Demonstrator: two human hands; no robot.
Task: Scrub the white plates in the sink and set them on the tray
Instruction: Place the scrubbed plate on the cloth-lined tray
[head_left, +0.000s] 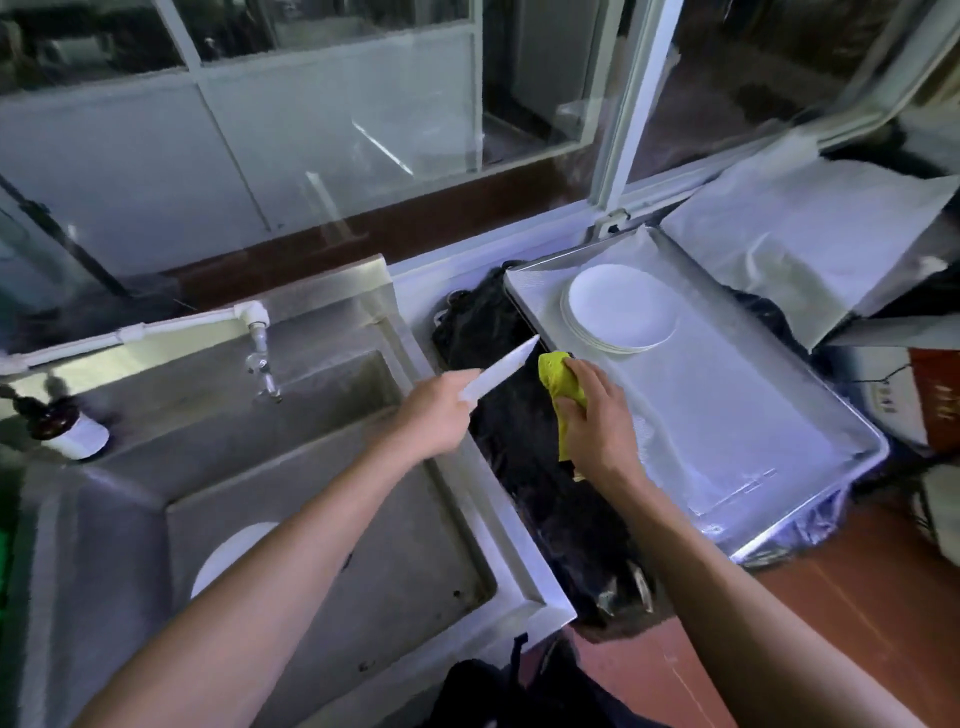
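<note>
Item: white plate (500, 366), edge-on, pinched by left hand (434, 415) betw. sink (332, 499) & tray (727, 415). Right hand (597, 421) clutches yellow scrub cloth (560, 387). Stack of 3+ plates (618, 306) at tray's 11 o'clock; 1 plate (228, 556) left in sink. Tip: level it, lower flat onto stack.

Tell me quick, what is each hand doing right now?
Left hand: grips a white plate by its edge, seen edge-on.
Right hand: grips a yellow cloth.

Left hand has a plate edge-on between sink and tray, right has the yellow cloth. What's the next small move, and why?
Probably carry the plate in the left hand rightward and lay it on the stack of plates on the tray: it is already out of the sink, near the tray's edge.
</note>
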